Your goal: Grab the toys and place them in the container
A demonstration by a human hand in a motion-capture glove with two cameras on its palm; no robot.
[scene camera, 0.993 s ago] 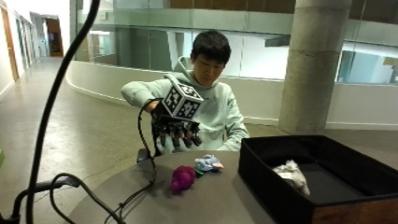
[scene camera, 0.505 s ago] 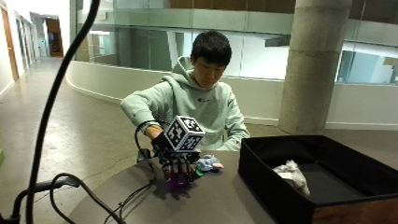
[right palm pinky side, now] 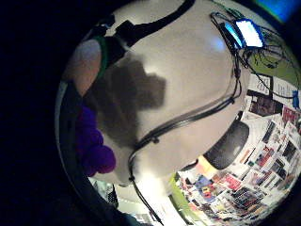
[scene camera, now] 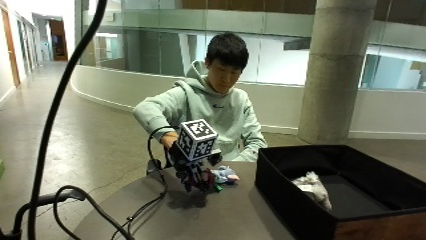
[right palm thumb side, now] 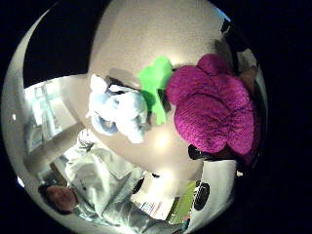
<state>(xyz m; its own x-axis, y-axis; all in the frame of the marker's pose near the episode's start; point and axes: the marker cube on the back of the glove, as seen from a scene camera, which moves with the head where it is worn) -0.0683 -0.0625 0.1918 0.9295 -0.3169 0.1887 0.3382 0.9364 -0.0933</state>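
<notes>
Toy pickup, partly done.
Gloved right hand (scene camera: 193,172) curls round the purple plush toy (right palm thumb side: 214,109) at the table (scene camera: 219,210); white plush (scene camera: 309,187) already lies in the black container (scene camera: 293,210); pale-blue plush (scene camera: 225,175) remains on the table.

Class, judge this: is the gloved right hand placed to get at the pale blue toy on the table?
Probably yes. The right hand is down at the purple toy, and the blue toy lies right beside it on the table, uncovered.

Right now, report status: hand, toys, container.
Gloved right hand gripping purple plush toy, just above the table. Pale blue toy on table. Black container holds one white toy. Path clear.
</notes>
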